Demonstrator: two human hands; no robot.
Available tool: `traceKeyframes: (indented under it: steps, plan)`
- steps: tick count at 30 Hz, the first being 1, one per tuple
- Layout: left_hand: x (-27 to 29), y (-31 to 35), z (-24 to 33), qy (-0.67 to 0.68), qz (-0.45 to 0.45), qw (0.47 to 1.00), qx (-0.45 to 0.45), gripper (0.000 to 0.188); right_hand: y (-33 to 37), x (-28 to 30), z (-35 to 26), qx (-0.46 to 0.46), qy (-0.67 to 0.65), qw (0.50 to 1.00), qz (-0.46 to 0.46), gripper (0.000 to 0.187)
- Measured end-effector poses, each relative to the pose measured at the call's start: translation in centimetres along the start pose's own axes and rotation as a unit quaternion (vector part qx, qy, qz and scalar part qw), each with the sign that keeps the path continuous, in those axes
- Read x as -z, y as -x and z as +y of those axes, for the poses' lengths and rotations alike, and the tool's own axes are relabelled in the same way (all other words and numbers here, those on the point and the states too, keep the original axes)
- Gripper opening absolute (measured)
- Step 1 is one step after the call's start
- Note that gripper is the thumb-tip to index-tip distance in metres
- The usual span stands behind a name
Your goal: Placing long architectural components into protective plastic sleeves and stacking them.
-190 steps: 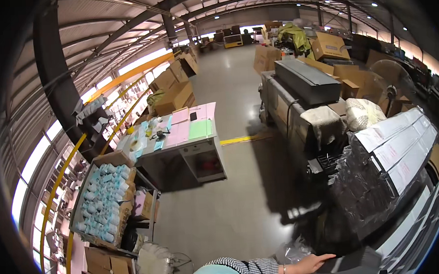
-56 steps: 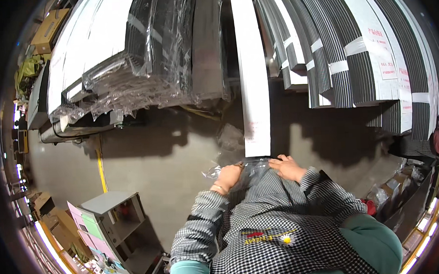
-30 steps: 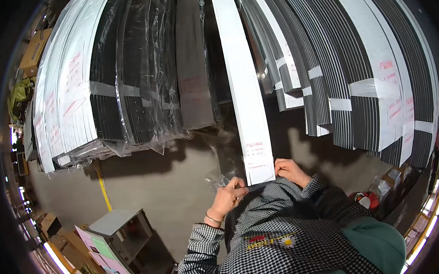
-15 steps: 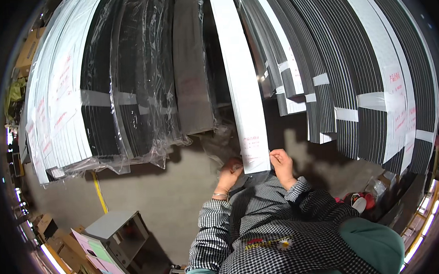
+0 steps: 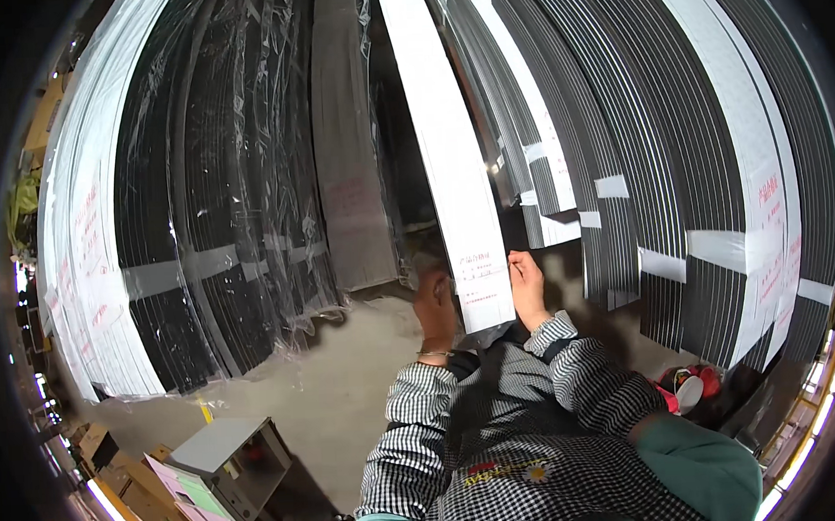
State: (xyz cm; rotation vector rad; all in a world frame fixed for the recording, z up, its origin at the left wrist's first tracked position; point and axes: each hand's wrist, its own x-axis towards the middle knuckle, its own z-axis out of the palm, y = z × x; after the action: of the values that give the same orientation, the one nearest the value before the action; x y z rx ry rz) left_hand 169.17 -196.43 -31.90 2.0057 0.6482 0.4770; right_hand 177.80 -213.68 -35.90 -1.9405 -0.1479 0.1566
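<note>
A long white strip-shaped bundle [image 5: 450, 157] stretches away from me, with red print near its close end. A bit of dark, see-through film [image 5: 491, 334] shows under that end. My right hand [image 5: 529, 288] is closed at the bundle's right edge, thumb and fingers pinched together there. On the opposite side, my left hand [image 5: 435, 311] lies in shadow against the left edge, fingers curled. What the left fingers hold is hidden.
Plastic-wrapped black and white strip bundles [image 5: 200, 195] stand at left, beside a grey one [image 5: 350, 198]. Taped bundles of black strips [image 5: 661, 185] fill the right. A grey cabinet [image 5: 226, 455] stands at lower left, and red and white items [image 5: 689, 388] lie at lower right.
My view has shifted nearer to the bundles. Both hands have moved a little farther along the white bundle's edges, away from its close end.
</note>
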Motion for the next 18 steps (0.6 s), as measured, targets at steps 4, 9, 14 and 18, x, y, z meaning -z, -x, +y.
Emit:
traceKeyframes:
  steps: [4,9,14,18]
  plan:
    - [1.9,0.9,-0.1,0.039,0.018,0.997,0.060,0.014,2.0,1.3,-2.9,-0.034,-0.028,0.999,-0.029,0.009]
    - [1.3,0.2,-0.8,0.015,-0.103,0.994,-0.023,0.013,-0.3,3.1,-1.0,0.009,0.092,0.993,-0.072,0.012]
    - [0.5,-0.5,-1.3,0.075,-0.063,0.994,0.054,0.012,-0.7,2.0,-1.0,-0.045,-0.103,0.994,0.001,0.011]
    - [2.9,-0.4,-1.8,0.095,-0.248,0.964,-0.025,0.014,0.1,4.6,-1.8,0.001,0.066,0.988,-0.136,0.007]
